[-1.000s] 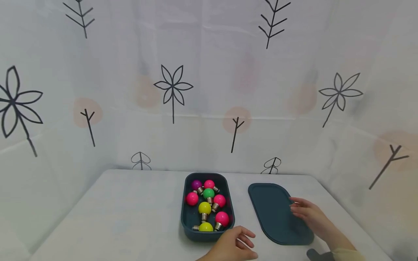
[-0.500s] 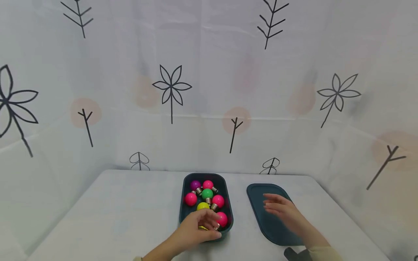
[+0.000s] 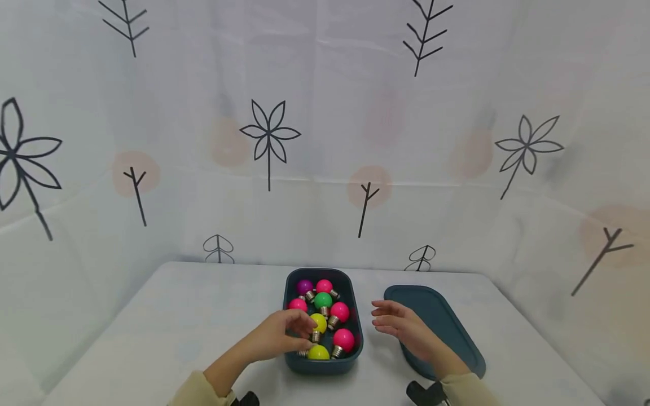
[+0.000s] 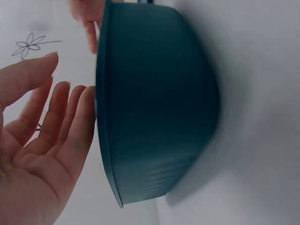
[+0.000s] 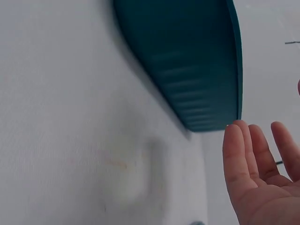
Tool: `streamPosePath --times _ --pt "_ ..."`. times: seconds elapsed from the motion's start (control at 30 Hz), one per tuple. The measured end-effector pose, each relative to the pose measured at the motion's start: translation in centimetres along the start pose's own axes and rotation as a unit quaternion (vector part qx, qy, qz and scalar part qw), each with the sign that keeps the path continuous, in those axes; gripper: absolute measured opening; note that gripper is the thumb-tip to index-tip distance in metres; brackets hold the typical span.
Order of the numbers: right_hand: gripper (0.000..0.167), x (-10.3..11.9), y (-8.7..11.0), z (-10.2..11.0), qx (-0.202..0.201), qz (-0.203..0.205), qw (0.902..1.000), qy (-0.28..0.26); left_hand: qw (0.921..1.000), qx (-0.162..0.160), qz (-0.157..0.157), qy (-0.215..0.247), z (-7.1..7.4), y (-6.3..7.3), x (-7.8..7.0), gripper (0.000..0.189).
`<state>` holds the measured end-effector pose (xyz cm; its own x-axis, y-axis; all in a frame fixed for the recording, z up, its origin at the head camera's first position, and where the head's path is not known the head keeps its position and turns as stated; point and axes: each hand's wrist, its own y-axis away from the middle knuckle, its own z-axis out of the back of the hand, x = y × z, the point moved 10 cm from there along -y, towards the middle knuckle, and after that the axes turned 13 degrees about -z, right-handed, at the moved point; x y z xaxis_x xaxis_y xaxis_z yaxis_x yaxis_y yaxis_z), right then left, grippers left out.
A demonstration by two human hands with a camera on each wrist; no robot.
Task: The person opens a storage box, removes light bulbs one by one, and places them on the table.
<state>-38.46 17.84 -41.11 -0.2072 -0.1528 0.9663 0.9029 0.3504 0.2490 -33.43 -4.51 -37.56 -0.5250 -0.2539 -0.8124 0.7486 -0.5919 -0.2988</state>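
Observation:
A dark teal box [image 3: 325, 367] holds several toy-like light bulbs: pink bulbs [image 3: 343, 339], yellow bulbs [image 3: 319, 353], a green bulb [image 3: 323, 300] and a purple bulb [image 3: 304, 287]. My left hand [image 3: 276, 337] hovers over the box's left rim, fingers relaxed and holding nothing; it overlaps part of the bulbs. In the left wrist view its fingers [image 4: 58, 117] lie beside the rim of the box [image 4: 154, 103]. My right hand [image 3: 408, 332] is held in the air to the right of the box, its fingers straight and with nothing in them, overlapping the lid.
A flat dark teal lid [image 3: 442, 316] lies on the white-covered table [image 3: 203, 321], right of the box. A white curtain [image 3: 315, 141] printed with plant drawings hangs behind. Dark wrist straps [image 3: 426, 393] show below the sleeves.
My left hand has moved left from the box's front right corner across to its left side. My right hand has moved left, from the lid's right edge toward the box.

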Motion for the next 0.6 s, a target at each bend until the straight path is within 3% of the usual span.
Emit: streamPosePath --times 0.2,0.4,0.6 --pt "0.055 -0.4 -0.9 -2.0 0.028 -0.016 0.9995 -0.005 0.9952 0.085 0.011 -0.046 -0.8 -0.9 0.8 0.027" --pt "0.056 -1.1 -1.5 -2.9 0.033 -0.035 0.9988 0.001 0.9808 0.174 0.039 -0.078 -2.2 -1.9 0.8 0.026" --pt "0.063 -1.4 -1.9 -3.1 0.013 -0.048 0.9987 0.003 0.9693 0.221 0.045 -0.097 -3.2 -2.8 1.2 0.026"
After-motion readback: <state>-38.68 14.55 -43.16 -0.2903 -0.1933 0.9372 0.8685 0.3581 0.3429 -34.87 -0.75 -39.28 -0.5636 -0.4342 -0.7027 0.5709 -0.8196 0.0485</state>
